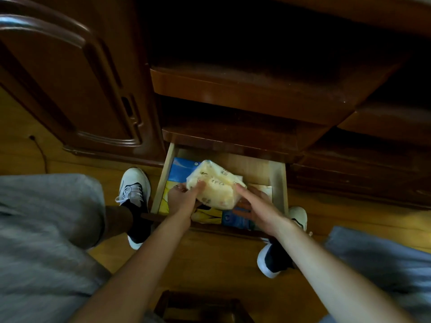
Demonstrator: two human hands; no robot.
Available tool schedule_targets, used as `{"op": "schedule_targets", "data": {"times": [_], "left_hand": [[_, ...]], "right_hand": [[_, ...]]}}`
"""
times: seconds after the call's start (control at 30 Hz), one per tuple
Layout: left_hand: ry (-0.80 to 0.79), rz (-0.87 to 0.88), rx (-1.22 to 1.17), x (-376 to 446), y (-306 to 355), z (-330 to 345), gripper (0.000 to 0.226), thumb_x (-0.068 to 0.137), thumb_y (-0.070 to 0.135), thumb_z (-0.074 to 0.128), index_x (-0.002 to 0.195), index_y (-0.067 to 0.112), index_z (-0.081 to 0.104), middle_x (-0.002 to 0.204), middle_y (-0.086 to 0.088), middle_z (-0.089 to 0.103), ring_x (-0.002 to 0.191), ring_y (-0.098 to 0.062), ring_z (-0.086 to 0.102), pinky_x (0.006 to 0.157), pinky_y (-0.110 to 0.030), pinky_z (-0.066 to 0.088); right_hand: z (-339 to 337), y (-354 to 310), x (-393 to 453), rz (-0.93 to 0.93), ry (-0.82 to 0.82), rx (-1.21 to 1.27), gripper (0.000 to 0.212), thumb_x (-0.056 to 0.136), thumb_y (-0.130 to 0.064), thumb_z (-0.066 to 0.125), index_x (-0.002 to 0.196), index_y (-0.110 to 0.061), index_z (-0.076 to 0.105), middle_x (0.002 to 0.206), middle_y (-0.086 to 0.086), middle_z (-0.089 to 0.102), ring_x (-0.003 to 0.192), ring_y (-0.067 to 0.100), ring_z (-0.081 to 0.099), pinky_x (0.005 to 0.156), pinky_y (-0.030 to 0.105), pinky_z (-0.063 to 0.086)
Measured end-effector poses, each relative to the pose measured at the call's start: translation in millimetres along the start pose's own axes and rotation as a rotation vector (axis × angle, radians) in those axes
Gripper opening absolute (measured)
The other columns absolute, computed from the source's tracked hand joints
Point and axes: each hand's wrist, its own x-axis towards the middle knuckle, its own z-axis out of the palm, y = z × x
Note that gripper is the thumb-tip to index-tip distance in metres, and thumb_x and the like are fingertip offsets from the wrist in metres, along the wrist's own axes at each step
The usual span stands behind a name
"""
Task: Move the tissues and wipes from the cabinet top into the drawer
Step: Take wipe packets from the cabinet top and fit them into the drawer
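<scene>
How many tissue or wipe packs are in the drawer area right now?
4 visible: a pale yellow pack held in both hands, a blue pack at back left, a yellow-blue pack beneath, a pale pack at right. Others may be hidden.

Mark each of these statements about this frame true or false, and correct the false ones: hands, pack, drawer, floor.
1. Both hands hold the pale yellow tissue pack. True: the left hand and right hand grip its two ends.
2. The drawer is closed. False: it is pulled open.
3. A blue and yellow package already lies in the drawer. True.
4. The pack is over the cabinet top. False: it is over the open drawer.
5. The person is barefoot. False: a white shoe shows on the floor.
</scene>
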Motion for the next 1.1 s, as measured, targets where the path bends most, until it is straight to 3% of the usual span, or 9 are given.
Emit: {"op": "schedule_targets", "data": {"times": [0.1, 0.27, 0.4, 0.5, 0.57, 0.7, 0.83, 0.93, 1.1], "left_hand": [[-0.015, 0.07, 0.085, 6.3, -3.2, -7.5, 0.028, 0.079, 0.021, 0.085, 0.101, 0.012, 0.068, 0.095, 0.0, 0.073, 0.086, -0.012, 0.07, 0.049, -0.014, 0.052], [0.14, 0.273, 0.246, 8.9, -5.2, -16.8, 0.025, 0.095, 0.021, 0.067, 0.118, 0.013, 0.061, 0.099, 0.007, 0.068, 0.093, -0.017, 0.07, 0.08, -0.038, 0.058], [0.208, 0.367, 0.332, 13.9, -0.5, -25.0, 0.021, 0.097, 0.017, 0.061, 0.118, 0.016, 0.063, 0.103, 0.008, 0.067, 0.088, -0.001, 0.063, 0.07, -0.018, 0.047], [0.18, 0.395, 0.414, 16.2, -3.1, -25.0, 0.021, 0.097, 0.015, 0.061, 0.118, 0.019, 0.064, 0.1, 0.013, 0.065, 0.084, 0.005, 0.059, 0.067, -0.012, 0.044], [0.165, 0.396, 0.436, 19.1, -7.3, -23.1, 0.021, 0.097, 0.013, 0.061, 0.117, 0.017, 0.065, 0.098, 0.015, 0.064, 0.084, 0.005, 0.058, 0.067, -0.011, 0.043], [0.147, 0.386, 0.439, 25.3, -13.8, -18.7, 0.021, 0.096, 0.011, 0.062, 0.116, 0.012, 0.066, 0.096, 0.01, 0.067, 0.083, 0.006, 0.059, 0.067, -0.014, 0.045], [0.131, 0.437, 0.588, 27.7, -21.3, -18.6, 0.018, 0.095, 0.016, 0.064, 0.112, 0.014, 0.068, 0.095, 0.007, 0.069, 0.095, -0.014, 0.067, 0.074, -0.025, 0.049], [0.051, 0.595, 0.933, 27.9, -30.5, -22.9, 0.026, 0.091, 0.019, 0.067, 0.117, 0.014, 0.069, 0.114, -0.001, 0.068, 0.113, -0.022, 0.06, 0.091, -0.038, 0.052], [-0.17, 0.629, 1.296, 31.2, -48.4, -33.3, 0.046, 0.092, 0.034, 0.067, 0.135, 0.02, 0.061, 0.145, -0.002, 0.049, 0.138, -0.026, 0.04, 0.111, -0.046, 0.038]], "right_hand": [[5.2, 5.6, 8.7, 0.046, -0.037, -0.093, 0.041, 0.087, -0.031, 0.08, 0.121, -0.012, 0.067, 0.114, 0.008, 0.077, 0.104, 0.025, 0.075, 0.08, 0.034, 0.062], [6.4, -17.9, 46.0, 0.049, 0.262, -0.061, 0.022, 0.091, -0.025, 0.076, 0.109, -0.014, 0.068, 0.101, 0.008, 0.077, 0.079, 0.021, 0.077, 0.068, 0.033, 0.064], [-26.7, -40.7, 80.6, -0.011, 0.577, -0.093, 0.022, 0.092, -0.026, 0.075, 0.108, -0.012, 0.069, 0.098, 0.008, 0.072, 0.069, 0.017, 0.067, 0.04, 0.018, 0.049], [-44.2, -43.2, 95.4, -0.002, 0.697, -0.095, 0.026, 0.096, -0.026, 0.071, 0.116, -0.013, 0.064, 0.102, 0.011, 0.069, 0.066, 0.016, 0.062, 0.035, 0.017, 0.044], [-48.0, -40.0, 104.2, -0.024, 0.767, -0.049, 0.01, 0.098, -0.023, 0.068, 0.101, -0.015, 0.062, 0.102, 0.012, 0.068, 0.066, 0.016, 0.062, 0.039, 0.02, 0.046], [-45.3, -32.8, 121.5, 0.049, 0.732, 0.148, 0.019, 0.102, -0.024, 0.061, 0.116, -0.012, 0.061, 0.111, 0.012, 0.063, 0.072, 0.017, 0.061, 0.054, 0.023, 0.05], [-47.8, -29.9, 131.0, 0.081, 0.704, 0.465, 0.025, 0.105, -0.014, 0.055, 0.128, -0.004, 0.056, 0.098, 0.015, 0.059, 0.072, 0.02, 0.057, 0.063, 0.031, 0.06], [-47.3, -26.2, 139.2, 0.094, 0.71, 0.353, 0.021, 0.101, -0.015, 0.062, 0.12, -0.005, 0.058, 0.093, 0.01, 0.06, 0.073, 0.018, 0.061, 0.082, 0.033, 0.063], [-35.1, -31.2, 154.9, -0.01, 0.62, 0.191, 0.02, 0.096, -0.006, 0.066, 0.113, -0.014, 0.062, 0.1, 0.006, 0.063, 0.084, 0.018, 0.064, 0.067, 0.027, 0.06]]}}
